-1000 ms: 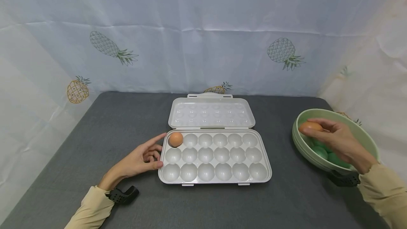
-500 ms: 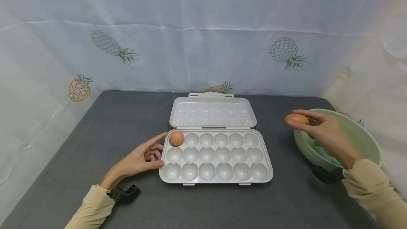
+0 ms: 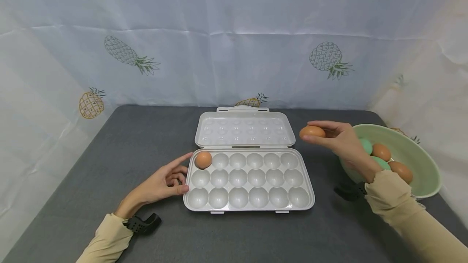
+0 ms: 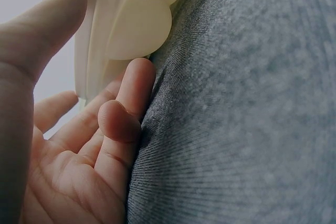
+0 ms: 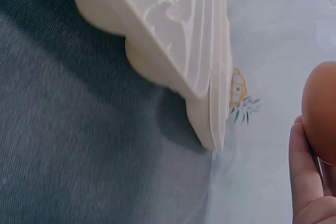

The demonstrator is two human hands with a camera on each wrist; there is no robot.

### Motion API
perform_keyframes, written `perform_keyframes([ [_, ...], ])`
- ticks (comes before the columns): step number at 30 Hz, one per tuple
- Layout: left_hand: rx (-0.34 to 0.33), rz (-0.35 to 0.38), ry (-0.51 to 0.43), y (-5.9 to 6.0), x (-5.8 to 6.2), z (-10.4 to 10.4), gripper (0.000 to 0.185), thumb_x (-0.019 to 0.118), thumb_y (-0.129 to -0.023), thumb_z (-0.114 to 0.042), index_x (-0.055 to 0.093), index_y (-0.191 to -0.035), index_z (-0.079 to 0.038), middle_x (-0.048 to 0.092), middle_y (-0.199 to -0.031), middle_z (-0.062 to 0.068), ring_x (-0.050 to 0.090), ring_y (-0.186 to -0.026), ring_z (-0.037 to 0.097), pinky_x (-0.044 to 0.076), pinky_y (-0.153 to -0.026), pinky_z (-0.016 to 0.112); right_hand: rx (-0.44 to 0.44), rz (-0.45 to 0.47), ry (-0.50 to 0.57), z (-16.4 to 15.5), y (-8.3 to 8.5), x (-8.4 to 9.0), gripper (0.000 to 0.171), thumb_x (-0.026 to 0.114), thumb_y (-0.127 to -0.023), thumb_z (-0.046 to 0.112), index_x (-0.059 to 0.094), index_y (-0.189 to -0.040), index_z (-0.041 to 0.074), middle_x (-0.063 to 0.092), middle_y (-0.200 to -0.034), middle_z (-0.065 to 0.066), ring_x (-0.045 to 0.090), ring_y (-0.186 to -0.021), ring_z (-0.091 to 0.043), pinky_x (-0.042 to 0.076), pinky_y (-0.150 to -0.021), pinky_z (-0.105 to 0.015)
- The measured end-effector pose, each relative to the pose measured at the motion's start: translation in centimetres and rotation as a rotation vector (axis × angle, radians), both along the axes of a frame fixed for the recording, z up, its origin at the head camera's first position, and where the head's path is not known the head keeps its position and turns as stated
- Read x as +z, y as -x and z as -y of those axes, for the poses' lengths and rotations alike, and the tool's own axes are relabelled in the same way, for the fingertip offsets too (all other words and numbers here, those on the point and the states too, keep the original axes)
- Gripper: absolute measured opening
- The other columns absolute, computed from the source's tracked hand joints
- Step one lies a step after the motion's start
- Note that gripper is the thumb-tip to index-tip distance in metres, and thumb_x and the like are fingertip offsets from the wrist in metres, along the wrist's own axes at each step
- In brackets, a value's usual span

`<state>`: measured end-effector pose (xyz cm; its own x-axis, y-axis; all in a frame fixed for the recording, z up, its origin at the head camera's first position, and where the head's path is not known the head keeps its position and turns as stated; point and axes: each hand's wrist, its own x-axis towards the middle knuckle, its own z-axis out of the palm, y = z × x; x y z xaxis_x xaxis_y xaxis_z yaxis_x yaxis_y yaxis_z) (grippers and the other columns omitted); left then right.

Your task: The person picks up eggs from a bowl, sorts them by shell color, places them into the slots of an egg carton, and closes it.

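A white egg tray [image 3: 248,180] with round cups lies at the middle of the table, its lid [image 3: 245,129] folded back behind it. One brown egg [image 3: 203,160] sits in the back left cup. My left hand [image 3: 161,182] touches the tray's left edge with thumb and forefinger spread along it; in the left wrist view its fingers reach beside the tray's underside. Held up between thumb and fingers of my right hand [image 3: 345,143] is another brown egg [image 3: 312,132], right of the lid and above the table. The right wrist view shows this egg [image 5: 321,111] against the fingertips.
A light green bowl [image 3: 425,173] stands at the right, partly behind my right forearm. Brown eggs [image 3: 401,171] and green eggs [image 3: 381,162] lie in it. Dark grey cloth [image 3: 153,133] covers the table, and a white pineapple-print curtain [image 3: 226,68] hangs behind.
My right hand has lifted the brown egg out of the bowl and carried it left toward the tray. The eggs in the bowl have come into sight. My left hand stays at the tray's edge.
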<state>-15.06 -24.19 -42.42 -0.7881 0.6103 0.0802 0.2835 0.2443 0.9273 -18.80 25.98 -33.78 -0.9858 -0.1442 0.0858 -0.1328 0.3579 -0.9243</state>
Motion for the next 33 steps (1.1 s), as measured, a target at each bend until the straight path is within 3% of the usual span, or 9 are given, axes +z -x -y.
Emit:
perform_keyframes([
  [17, 0.006, 0.004, 0.007, 0.0, 0.0, -0.1, 0.087, 0.073, -0.094, -0.006, 0.019, -0.163, -0.002, 0.064, -0.122, 0.025, 0.065, -0.088, 0.004, 0.053, -0.069, 0.022, 0.098, 0.028, 0.071, 4.4, 1.0, -0.4, 0.038, 0.081, -0.088, 0.009, 0.072, -0.124, 0.015, 0.072, -0.105, 0.018, 0.07, -0.095, -0.003, 0.06, -0.083, -0.026],
  [26, 0.002, -0.002, 0.007, 0.0, 0.2, 0.0, 0.087, 0.073, -0.094, -0.006, 0.019, -0.163, -0.003, 0.064, -0.121, 0.025, 0.065, -0.088, 0.004, 0.053, -0.07, 0.022, 0.135, 0.019, 0.05, 6.7, 1.8, -0.6, 0.049, 0.082, -0.087, 0.009, 0.066, -0.132, -0.002, 0.07, -0.109, 0.015, 0.07, -0.094, -0.004, 0.06, -0.08, -0.028],
  [33, -0.004, -0.005, 0.001, 0.0, 0.0, 0.0, 0.088, 0.073, -0.094, -0.005, 0.019, -0.163, -0.003, 0.064, -0.121, 0.025, 0.065, -0.087, 0.004, 0.053, -0.069, 0.023, 0.178, 0.032, 0.068, 8.9, 1.8, -0.6, 0.05, 0.083, -0.085, 0.007, 0.067, -0.131, -0.002, 0.069, -0.119, 0.001, 0.07, -0.097, -0.004, 0.059, -0.081, -0.026],
])
